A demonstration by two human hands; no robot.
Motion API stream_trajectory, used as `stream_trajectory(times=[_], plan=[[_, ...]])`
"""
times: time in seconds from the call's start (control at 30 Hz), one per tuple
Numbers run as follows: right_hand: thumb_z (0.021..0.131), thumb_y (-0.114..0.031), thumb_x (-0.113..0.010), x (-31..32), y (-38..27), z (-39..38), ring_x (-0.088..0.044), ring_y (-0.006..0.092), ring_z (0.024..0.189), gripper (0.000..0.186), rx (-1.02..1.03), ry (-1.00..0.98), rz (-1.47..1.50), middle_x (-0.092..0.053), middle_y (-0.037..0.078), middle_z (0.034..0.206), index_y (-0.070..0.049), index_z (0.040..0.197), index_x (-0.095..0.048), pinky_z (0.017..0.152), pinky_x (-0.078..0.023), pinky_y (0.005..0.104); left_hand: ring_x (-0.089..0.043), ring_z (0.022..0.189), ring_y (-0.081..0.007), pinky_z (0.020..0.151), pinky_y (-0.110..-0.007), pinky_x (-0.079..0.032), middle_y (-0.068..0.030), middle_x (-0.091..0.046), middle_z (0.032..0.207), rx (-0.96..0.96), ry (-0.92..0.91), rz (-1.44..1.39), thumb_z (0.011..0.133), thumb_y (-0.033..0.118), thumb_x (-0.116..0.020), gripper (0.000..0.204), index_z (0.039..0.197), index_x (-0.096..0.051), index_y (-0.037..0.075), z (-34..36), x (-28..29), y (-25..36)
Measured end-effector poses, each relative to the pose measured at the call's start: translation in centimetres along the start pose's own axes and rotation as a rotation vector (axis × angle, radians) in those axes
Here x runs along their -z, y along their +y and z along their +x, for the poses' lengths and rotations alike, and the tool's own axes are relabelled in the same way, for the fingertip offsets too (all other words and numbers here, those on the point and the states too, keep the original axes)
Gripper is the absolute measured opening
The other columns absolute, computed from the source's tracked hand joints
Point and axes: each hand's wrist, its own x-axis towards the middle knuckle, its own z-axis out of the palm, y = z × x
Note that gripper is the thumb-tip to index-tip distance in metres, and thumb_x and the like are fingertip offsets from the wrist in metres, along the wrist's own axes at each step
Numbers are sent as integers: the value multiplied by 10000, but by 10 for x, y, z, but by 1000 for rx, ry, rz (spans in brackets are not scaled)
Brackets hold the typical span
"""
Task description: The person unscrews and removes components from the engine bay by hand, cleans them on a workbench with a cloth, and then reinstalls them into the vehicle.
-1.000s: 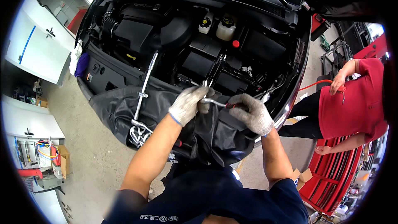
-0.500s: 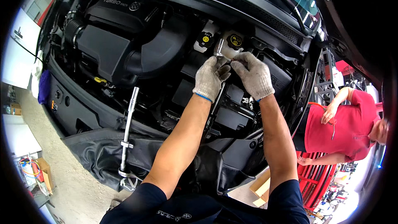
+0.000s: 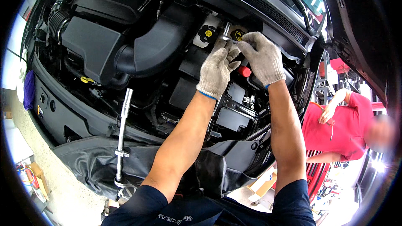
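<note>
Both my hands wear knitted gloves and are raised over the engine bay. My left hand (image 3: pixel 215 69) grips a silver socket tool (image 3: pixel 226 31) from below, fingers curled. My right hand (image 3: pixel 261 58) is closed at the right end of this tool, fingertips partly hidden. Just behind them are a reservoir with a black-and-yellow cap (image 3: pixel 208 33) and another yellow-marked cap (image 3: pixel 237 32); a red cap (image 3: pixel 244 71) shows between my hands. The black battery and fuse box area (image 3: pixel 232 117) lies below them.
A long silver bar tool (image 3: pixel 124 121) lies across the front edge on a black fender cover (image 3: pixel 83 163). The engine cover (image 3: pixel 92 46) fills the left. The raised hood (image 3: pixel 356 37) is upper right. A person in red (image 3: pixel 339 125) stands right, holding an orange hose.
My hands have moved forward with the silver tool, from over the fender cover to the reservoirs. My view has shifted with them, and the person in red now appears lower.
</note>
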Motion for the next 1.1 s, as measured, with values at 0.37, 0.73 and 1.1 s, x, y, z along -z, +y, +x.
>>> stream_trajectory(times=[0.37, 0.73, 1.1], plan=[[967, -333, -731, -7, 9, -3, -747, 270, 971, 359, -108, 124, 95, -785, 133, 1074, -58, 1197, -704, 922, -552, 373, -592, 1267, -201, 1026, -422, -499, -44, -621, 1404, 110, 22, -189, 1075, 247, -565, 503, 1558, -459, 157, 5, -3, 2], [920, -340, -783, -48, -51, 14, -764, 276, 843, 270, 211, 352, -134, -773, 114, 948, -132, 1088, -759, 762, -603, 372, -501, 1405, -215, 1193, -403, -411, -92, -519, 1522, -15, -121, 111, 1096, 210, -538, 499, 1567, -393, 136, 6, -7, -9], [974, -264, -681, -56, 28, -5, -555, 132, 593, 192, -697, 442, 1046, -676, 27, 838, -72, 967, -695, 500, -416, 282, -565, 1313, -224, 1063, -431, -485, -60, -588, 1479, 76, -29, 68, 1066, 399, -622, 518, 1492, -542, 114, 5, -3, -25]])
